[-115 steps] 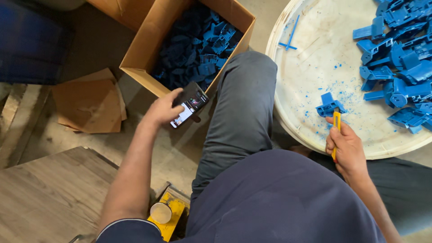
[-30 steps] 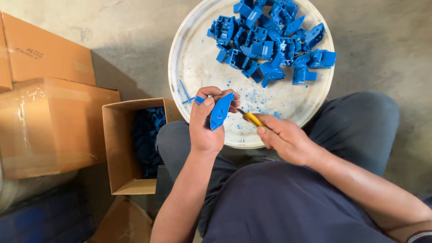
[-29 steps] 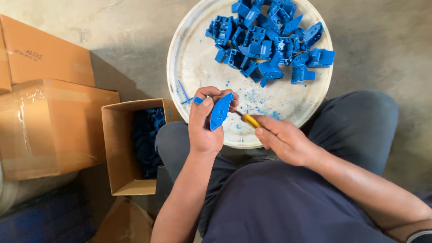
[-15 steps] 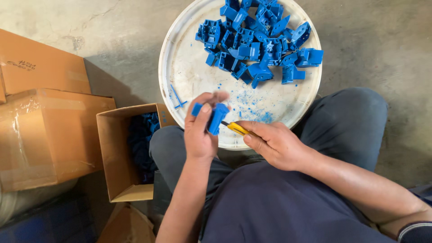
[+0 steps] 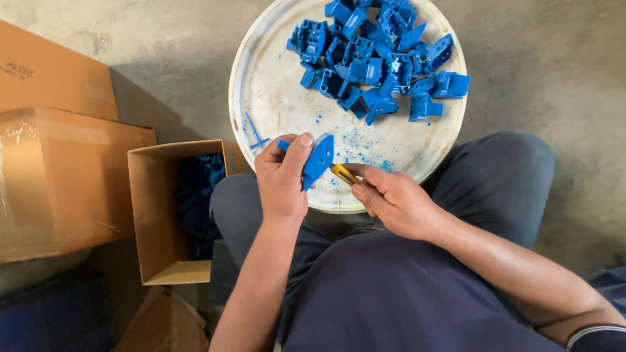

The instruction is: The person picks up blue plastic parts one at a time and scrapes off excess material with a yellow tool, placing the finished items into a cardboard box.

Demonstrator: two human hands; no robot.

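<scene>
— What sits at the top of the frame?
— A round white tray (image 5: 274, 85) on the grey concrete floor (image 5: 554, 78), with a heap of blue plastic parts (image 5: 378, 62) in its upper half and blue shavings (image 5: 365, 140) lower down.
— And on the left?
— An open cardboard box (image 5: 153, 221) holding more blue pieces, beside two closed brown cartons (image 5: 59, 176).

One camera only, worn on the person's head. It looks steeply down over the chest and lap toward the concrete floor (image 5: 561, 78). The left hand (image 5: 282, 179) and right hand (image 5: 391, 202) sit near frame centre, close to the lens. The round white tray (image 5: 274, 98) fills the upper middle; the open cardboard box (image 5: 153, 215) lies at the left. No second view overlaps it.
</scene>
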